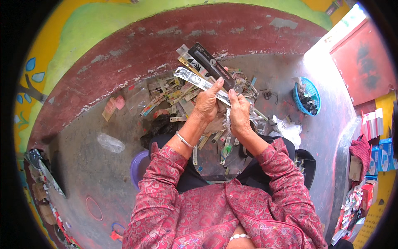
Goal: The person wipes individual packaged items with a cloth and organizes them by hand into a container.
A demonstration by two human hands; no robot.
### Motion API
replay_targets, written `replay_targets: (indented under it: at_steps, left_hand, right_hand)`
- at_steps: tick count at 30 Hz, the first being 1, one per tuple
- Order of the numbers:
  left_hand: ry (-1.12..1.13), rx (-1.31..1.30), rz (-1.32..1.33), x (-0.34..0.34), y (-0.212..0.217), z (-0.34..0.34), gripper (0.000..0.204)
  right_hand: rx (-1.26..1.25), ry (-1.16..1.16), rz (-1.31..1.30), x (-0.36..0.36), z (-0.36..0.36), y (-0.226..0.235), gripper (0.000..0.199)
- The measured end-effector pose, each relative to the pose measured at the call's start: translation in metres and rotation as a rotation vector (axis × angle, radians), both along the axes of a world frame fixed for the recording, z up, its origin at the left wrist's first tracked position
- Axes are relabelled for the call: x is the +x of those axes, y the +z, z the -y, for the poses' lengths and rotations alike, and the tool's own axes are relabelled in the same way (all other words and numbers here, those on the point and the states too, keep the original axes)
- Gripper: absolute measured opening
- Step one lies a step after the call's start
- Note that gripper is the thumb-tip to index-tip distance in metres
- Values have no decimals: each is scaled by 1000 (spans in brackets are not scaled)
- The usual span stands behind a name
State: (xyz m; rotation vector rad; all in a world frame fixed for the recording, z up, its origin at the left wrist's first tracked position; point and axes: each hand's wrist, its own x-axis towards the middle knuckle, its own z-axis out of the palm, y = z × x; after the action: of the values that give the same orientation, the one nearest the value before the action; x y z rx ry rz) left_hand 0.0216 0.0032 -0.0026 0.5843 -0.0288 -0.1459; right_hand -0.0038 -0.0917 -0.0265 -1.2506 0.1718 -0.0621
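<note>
In front of me, above the floor, my left hand (208, 101) is closed around a fan of long flat packages. The fan includes a black package (212, 64), a silver-white strip package (192, 78) with dark print, and a gold-toned package (185, 62) partly covered by the others. My right hand (239, 113) grips the lower end of the silver-white strip package, close beside the left. Its fingertips partly hide that end. Below and behind both hands, a loose heap of similar narrow packages (178, 96) lies on the floor.
To the right stands a blue plastic basket (295, 97) with black items inside. A white plastic bag (291, 132) lies nearer. Left of my legs are a purple basin (136, 170) and a clear plastic bag (110, 142). A painted red wall (137, 45) curves behind the heap.
</note>
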Motion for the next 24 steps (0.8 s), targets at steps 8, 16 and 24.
replay_targets:
  at_steps: [8,16,24]
  left_hand:
    - [130,194,-80,8,-8,-11,29]
    - [0,136,-185,13,-12,-32,25]
    - [-180,184,-195,14,-21,-14,22]
  right_hand:
    - [115,172,-147,-11,3,4,33]
    - [67,190,-44,16,72,35,12]
    - [-777,221,347,13,48,45,15]
